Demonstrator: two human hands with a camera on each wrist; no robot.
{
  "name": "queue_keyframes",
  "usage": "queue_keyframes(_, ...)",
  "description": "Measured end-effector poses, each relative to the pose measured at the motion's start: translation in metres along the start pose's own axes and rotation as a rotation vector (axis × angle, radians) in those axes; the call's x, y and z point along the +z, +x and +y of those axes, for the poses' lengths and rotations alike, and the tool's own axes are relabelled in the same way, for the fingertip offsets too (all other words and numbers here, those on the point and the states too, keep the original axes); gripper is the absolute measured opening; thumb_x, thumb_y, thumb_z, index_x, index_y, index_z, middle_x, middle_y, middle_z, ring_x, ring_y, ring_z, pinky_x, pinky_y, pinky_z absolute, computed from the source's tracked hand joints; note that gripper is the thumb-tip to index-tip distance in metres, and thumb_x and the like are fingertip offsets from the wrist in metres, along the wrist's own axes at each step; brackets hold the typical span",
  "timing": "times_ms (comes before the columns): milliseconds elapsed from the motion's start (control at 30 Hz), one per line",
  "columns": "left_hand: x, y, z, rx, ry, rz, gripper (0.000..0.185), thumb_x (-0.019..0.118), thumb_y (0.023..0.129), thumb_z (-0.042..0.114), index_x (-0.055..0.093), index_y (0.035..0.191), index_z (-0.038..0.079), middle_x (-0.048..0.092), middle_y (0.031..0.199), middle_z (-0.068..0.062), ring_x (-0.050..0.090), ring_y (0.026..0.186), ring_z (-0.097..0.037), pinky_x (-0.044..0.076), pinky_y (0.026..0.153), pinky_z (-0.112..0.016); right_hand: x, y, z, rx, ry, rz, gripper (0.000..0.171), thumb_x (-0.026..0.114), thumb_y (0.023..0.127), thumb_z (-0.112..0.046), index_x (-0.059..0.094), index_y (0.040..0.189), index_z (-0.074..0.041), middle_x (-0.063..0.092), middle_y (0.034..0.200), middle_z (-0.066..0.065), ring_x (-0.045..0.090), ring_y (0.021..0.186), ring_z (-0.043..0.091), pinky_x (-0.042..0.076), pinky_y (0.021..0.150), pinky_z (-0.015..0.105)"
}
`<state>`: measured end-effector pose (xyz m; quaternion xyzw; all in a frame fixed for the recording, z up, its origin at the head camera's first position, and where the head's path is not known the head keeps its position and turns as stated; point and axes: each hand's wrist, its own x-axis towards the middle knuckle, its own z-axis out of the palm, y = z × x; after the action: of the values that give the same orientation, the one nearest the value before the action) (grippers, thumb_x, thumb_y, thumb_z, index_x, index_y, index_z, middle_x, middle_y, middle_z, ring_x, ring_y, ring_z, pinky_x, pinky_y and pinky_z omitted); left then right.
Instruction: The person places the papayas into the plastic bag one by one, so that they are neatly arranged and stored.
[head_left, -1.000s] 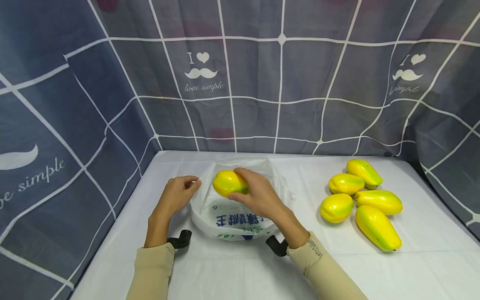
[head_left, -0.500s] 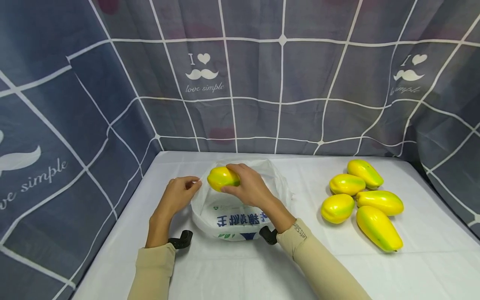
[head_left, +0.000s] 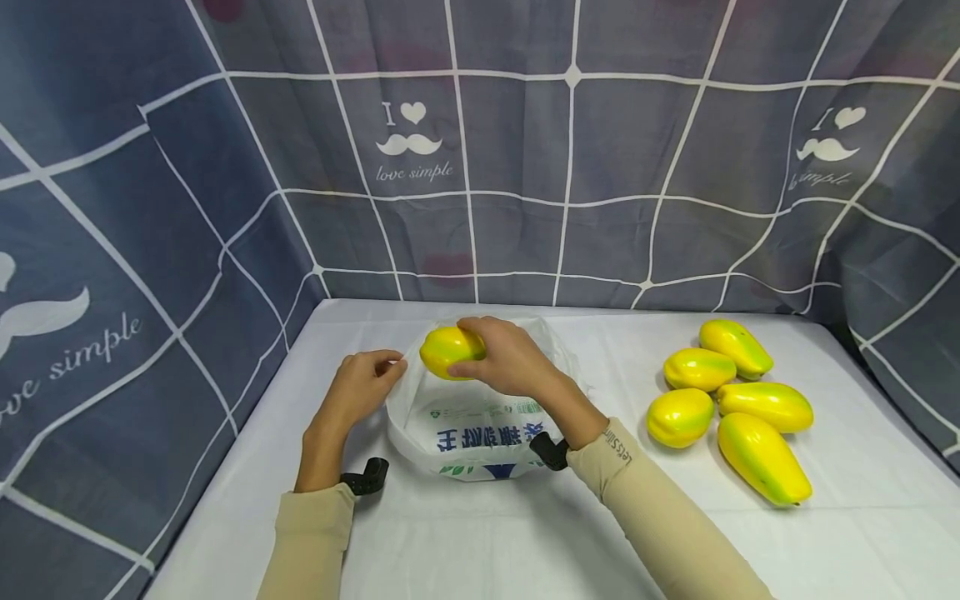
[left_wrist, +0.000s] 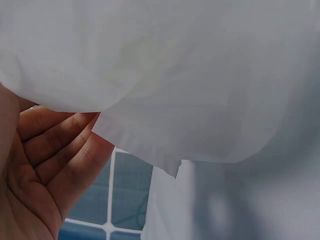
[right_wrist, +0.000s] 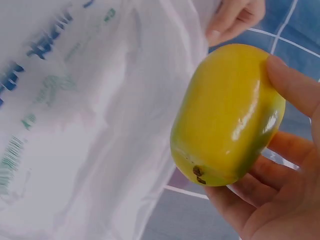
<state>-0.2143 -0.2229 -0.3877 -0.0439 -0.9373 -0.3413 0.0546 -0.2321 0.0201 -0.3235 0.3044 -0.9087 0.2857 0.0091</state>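
Observation:
In the head view my right hand (head_left: 510, 354) grips a glossy yellow papaya (head_left: 442, 352) above the mouth of a white plastic bag (head_left: 408, 408). The right wrist view shows thumb and fingers around the papaya (right_wrist: 225, 115), whose brown stem spot faces the camera. My left hand (head_left: 360, 387) pinches the left edge of the bag's rim between thumb and fingertips. Up close in the left wrist view, the bag's thin film (left_wrist: 150, 75) hides part of those fingers. Blue and green print marks the bag. Its bottom is hidden from view.
Several more yellow-green papayas, among them a long one (head_left: 761, 458) and a rounder one (head_left: 680, 417), lie grouped at the table's right. A white cloth covers the table (head_left: 480, 542). Grey checked curtains (head_left: 510, 167) stand behind and to the left.
My right hand has carried the papaya slightly up and left over the bag. The left hand keeps its hold on the rim. The head view has shifted a little.

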Motion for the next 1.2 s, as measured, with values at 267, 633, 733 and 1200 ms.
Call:
queue_keyframes(267, -0.001, -0.001, -0.003, 0.013, 0.000, 0.007, 0.038, 0.058, 0.099, 0.028, 0.067, 0.125, 0.001, 0.070, 0.099, -0.011, 0.061, 0.085, -0.024, 0.051, 0.077, -0.040, 0.000, 0.016, 0.000, 0.007, -0.022, -0.044, 0.057, 0.077, 0.086, -0.033, 0.059, 0.131, -0.004, 0.065, 0.112, 0.005, 0.057, 0.089, 0.018, 0.048, 0.080, 0.034)
queue_keyframes(633, 0.001, 0.000, -0.002, 0.024, -0.013, 0.005, 0.038, 0.058, 0.099, 0.027, 0.066, 0.124, 0.000, 0.071, 0.100, -0.012, 0.061, 0.085, -0.024, 0.052, 0.076, -0.040, 0.023, 0.032, 0.016, 0.061, 0.021, -0.113, 0.058, 0.075, 0.088, -0.033, 0.056, 0.135, -0.005, 0.064, 0.119, 0.006, 0.057, 0.094, 0.019, 0.048, 0.086, 0.035)
queue_keyframes(733, 0.001, 0.001, -0.001, 0.035, -0.012, 0.010, 0.036, 0.058, 0.099, 0.025, 0.067, 0.124, 0.000, 0.071, 0.100, -0.012, 0.061, 0.085, -0.023, 0.052, 0.077, -0.040, 0.027, 0.031, 0.020, 0.061, 0.042, -0.105, 0.058, 0.075, 0.087, -0.033, 0.057, 0.134, -0.005, 0.064, 0.117, 0.005, 0.057, 0.092, 0.018, 0.048, 0.084, 0.035)
queue_keyframes(1200, -0.001, 0.000, -0.002, 0.049, 0.003, 0.049, 0.034, 0.056, 0.099, 0.020, 0.068, 0.122, -0.002, 0.071, 0.102, -0.014, 0.063, 0.087, -0.026, 0.052, 0.081, -0.044, 0.043, 0.029, 0.038, 0.092, 0.072, -0.137, 0.063, 0.078, 0.086, -0.027, 0.054, 0.138, -0.002, 0.062, 0.127, 0.011, 0.057, 0.100, 0.023, 0.047, 0.093, 0.039)
